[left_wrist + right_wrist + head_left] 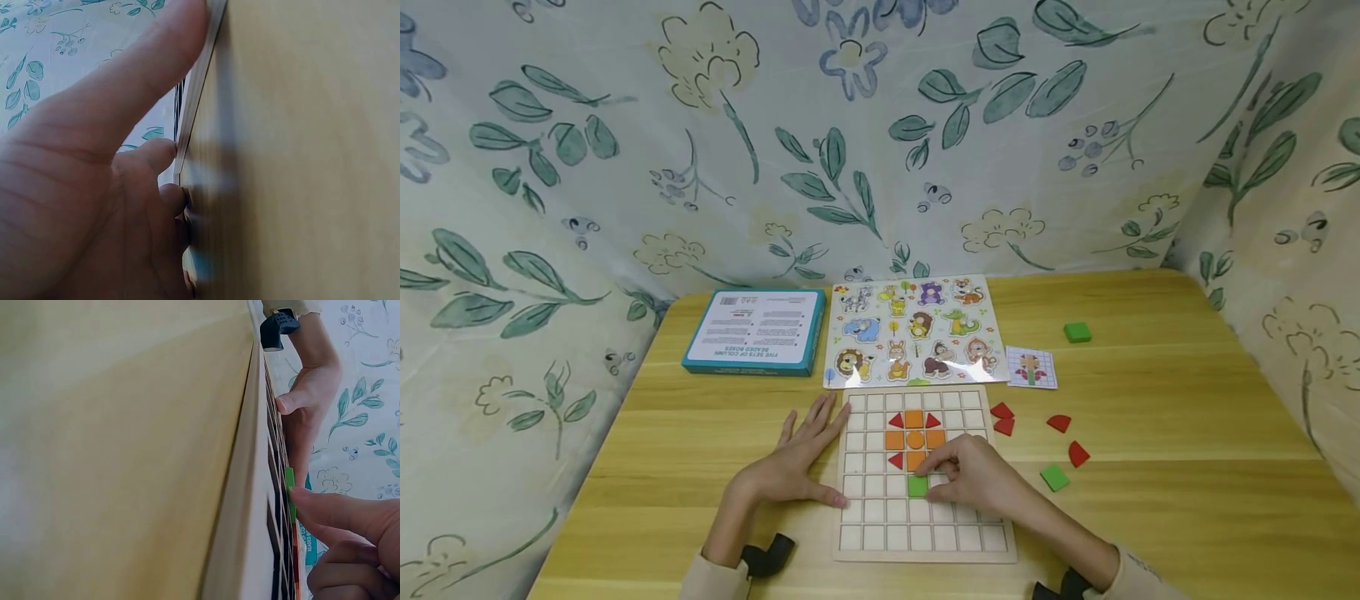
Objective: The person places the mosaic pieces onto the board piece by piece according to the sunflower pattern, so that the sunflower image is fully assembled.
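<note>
Right hand (972, 477) pinches the green square (917, 487) between thumb and index finger, other fingers curled; piece lies at a board (925, 556) cell just on the near side of the nearest orange square (915, 459), full seating cannot be told. Left hand (792, 468) grasps nothing, fingers spread, thumb tip against the board's left edge. Remaining layout: red triangles (897, 421) around the orange circle (915, 439) on the board; red wedges (1078, 454) and green tiles (1055, 477) loose on the table (1195, 433) to its right.
</note>
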Demonstrator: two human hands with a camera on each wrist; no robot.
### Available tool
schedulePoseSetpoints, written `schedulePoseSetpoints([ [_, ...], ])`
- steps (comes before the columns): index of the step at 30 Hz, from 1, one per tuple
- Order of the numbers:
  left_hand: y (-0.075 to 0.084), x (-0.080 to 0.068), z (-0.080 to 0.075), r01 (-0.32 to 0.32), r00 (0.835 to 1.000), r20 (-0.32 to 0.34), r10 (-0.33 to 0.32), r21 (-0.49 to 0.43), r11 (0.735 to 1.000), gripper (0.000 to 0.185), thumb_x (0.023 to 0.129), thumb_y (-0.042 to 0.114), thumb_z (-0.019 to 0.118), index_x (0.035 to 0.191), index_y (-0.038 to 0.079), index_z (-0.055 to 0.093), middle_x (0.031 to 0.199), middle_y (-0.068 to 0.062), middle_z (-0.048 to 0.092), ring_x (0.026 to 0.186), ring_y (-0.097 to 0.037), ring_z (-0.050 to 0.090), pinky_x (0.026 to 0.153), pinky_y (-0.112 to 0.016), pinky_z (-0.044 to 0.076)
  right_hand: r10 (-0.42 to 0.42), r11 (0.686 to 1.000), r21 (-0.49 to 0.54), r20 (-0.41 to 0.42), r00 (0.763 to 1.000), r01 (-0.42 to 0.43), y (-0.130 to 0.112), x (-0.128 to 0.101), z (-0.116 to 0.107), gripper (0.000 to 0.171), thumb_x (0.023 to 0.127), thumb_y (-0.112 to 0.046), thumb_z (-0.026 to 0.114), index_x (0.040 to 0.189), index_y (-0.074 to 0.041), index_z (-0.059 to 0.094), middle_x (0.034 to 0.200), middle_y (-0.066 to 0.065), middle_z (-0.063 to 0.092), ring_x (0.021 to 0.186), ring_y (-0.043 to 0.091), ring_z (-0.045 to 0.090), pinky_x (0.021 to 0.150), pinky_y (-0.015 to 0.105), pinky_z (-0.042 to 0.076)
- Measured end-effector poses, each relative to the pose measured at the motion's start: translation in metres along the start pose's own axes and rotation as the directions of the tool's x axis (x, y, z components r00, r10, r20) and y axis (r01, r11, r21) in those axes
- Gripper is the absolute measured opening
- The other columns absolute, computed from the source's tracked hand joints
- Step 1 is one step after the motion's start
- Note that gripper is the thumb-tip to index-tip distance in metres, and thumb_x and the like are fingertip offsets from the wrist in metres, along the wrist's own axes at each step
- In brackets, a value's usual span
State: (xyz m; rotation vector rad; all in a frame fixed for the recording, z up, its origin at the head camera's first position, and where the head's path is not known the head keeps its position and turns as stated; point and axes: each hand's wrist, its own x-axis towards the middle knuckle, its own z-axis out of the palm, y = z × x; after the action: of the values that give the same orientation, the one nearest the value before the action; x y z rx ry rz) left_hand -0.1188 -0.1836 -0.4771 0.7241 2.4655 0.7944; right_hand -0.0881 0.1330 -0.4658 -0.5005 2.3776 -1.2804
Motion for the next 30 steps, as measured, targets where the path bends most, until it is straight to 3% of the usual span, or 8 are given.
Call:
schedulePoseSetpoints([
  [9,0.001,-0.001,0.0,0.001,1.0,0.004,-0.001,0.008,1.0,0.128,0.077,0.052,0.087,0.168,0.017,0.004,0.174,-0.013,-0.016,0.161,-0.036,-0.018,0.124,-0.067,-0.017,-0.014,0.999,0.044,0.041,0.999,0.012,0.004,0.0,0.0,0.022,0.079,-0.008,0.088,0.1,-0.013,0.083,0.056,-0.008,0.039,0.053,0.002,0.032,0.052,0.015,0.028],
  [15,0.001,0.0,-0.001,-0.003,1.0,0.002,0.003,0.009,1.0,0.128,0.077,0.052,0.087,0.168,0.017,0.004,0.174,-0.013,-0.016,0.161,-0.036,-0.018,0.124,-0.067,-0.017,-0.012,0.994,0.105,0.055,0.998,0.006,0.011,-0.007,-0.018,0.021,0.085,-0.017,0.086,0.105,-0.015,0.083,0.057,-0.006,0.035,0.055,0.004,0.032,0.054,0.018,0.027],
  [22,0.0,-0.001,-0.002,-0.006,1.0,0.005,0.006,0.011,1.0,0.128,0.078,0.052,0.087,0.168,0.017,0.004,0.174,-0.013,-0.017,0.161,-0.036,-0.018,0.123,-0.068,-0.017,0.093,0.994,0.054,-0.052,0.994,-0.09,0.026,-0.021,-0.058,0.024,0.088,-0.02,0.083,0.111,-0.013,0.081,0.065,-0.003,0.037,0.059,0.007,0.034,0.052,0.02,0.027],
  [27,0.001,-0.001,-0.001,-0.008,1.0,-0.001,0.008,0.019,1.0,0.128,0.077,0.053,0.087,0.168,0.017,0.004,0.174,-0.013,-0.017,0.161,-0.036,-0.018,0.124,-0.068,-0.017,0.207,0.978,0.065,-0.139,0.968,-0.2,0.044,-0.027,-0.089,0.03,0.091,-0.024,0.08,0.118,-0.012,0.078,0.066,-0.002,0.04,0.057,0.01,0.037,0.049,0.021,0.028],
  [30,0.001,-0.001,0.0,-0.005,1.0,-0.002,0.005,0.018,1.0,0.127,0.078,0.053,0.087,0.168,0.018,0.004,0.174,-0.012,-0.017,0.161,-0.036,-0.018,0.124,-0.067,-0.017,0.247,0.969,0.064,-0.191,0.95,-0.239,0.055,-0.027,-0.101,0.033,0.09,-0.025,0.081,0.119,-0.011,0.077,0.063,-0.003,0.037,0.052,0.009,0.032,0.046,0.021,0.024],
])
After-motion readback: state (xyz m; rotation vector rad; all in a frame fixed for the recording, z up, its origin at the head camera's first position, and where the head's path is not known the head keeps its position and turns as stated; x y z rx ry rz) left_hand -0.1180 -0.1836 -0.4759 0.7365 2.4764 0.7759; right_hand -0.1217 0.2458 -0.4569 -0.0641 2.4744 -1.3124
